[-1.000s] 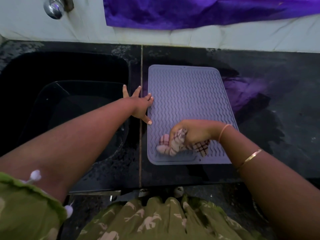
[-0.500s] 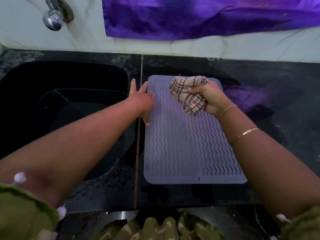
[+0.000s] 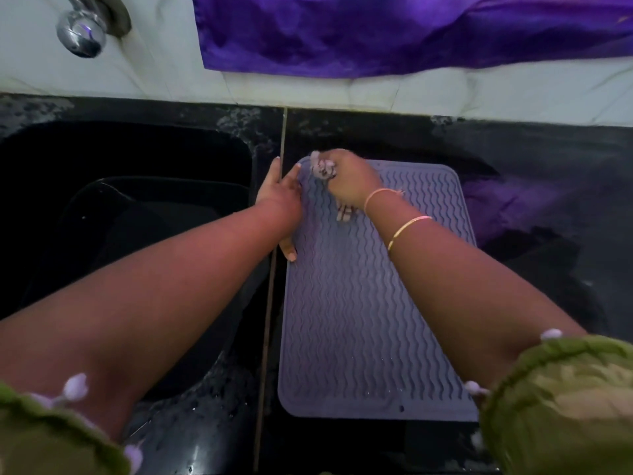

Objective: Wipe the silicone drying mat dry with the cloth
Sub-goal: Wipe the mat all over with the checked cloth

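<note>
Head view: right hand (image 3: 349, 183) grips cloth (image 3: 322, 166) atop mat (image 3: 359, 320), just beside flat left hand (image 3: 279, 197).

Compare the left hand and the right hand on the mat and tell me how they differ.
The left hand lies with fingers straight along the left edge of the mat; the right hand is curled round the cloth. The left hand holds nothing; the right hand presses the cloth at the far-left corner. The right wrist wears bangles; the left shows none. Both sit close together at the mat's far end.

cloth (image 3: 322, 168): mostly hidden, blurred | tap (image 3: 82, 32): cut by top edge
</note>
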Action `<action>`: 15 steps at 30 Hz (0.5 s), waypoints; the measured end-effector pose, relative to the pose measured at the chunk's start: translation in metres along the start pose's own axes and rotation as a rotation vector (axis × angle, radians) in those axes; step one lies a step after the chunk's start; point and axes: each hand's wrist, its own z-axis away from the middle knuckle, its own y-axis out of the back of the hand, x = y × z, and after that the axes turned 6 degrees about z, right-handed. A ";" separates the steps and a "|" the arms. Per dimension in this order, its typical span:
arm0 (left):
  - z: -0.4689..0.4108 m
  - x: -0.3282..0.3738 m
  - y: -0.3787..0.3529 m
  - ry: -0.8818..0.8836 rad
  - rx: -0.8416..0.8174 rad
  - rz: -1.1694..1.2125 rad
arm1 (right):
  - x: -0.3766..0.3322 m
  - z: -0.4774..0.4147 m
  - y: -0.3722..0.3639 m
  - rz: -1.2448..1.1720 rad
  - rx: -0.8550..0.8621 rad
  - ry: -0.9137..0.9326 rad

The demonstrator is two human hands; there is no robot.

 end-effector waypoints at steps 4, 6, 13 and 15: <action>-0.006 -0.001 -0.002 -0.047 0.051 0.002 | 0.003 0.002 -0.023 0.275 -0.084 0.028; -0.009 -0.002 -0.003 -0.056 0.058 -0.005 | 0.007 0.004 -0.023 0.280 -0.052 0.081; -0.014 -0.001 0.000 -0.064 0.052 -0.023 | 0.018 0.045 -0.025 0.310 -0.053 0.219; -0.013 -0.002 -0.001 -0.062 0.036 -0.015 | 0.021 0.057 -0.019 0.299 -0.091 0.242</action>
